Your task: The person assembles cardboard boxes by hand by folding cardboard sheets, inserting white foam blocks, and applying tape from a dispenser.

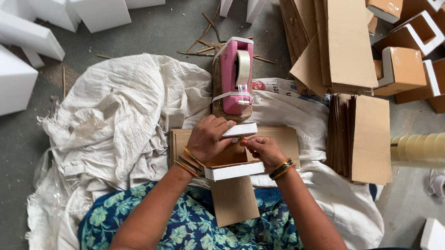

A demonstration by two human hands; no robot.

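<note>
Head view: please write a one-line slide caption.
Both hands, left and right, wrap a cardboard strip around a white foam piece beside a pink tape dispenser.

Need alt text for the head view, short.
Seen from above, a seated person's left hand and right hand press a cardboard sheet around a white foam block, beside a pink tape dispenser on white cloth.

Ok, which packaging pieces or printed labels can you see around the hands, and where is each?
Cardboard sheet: brown, under both hands, wrapped round a white foam piece.
Flat cardboard stack: brown, right of the hands.
Wrapped foam pieces: brown and white, top right.
Bare foam blocks: white, top left.
Printed sack: white, red marks, beside the pink tape dispenser.
</note>
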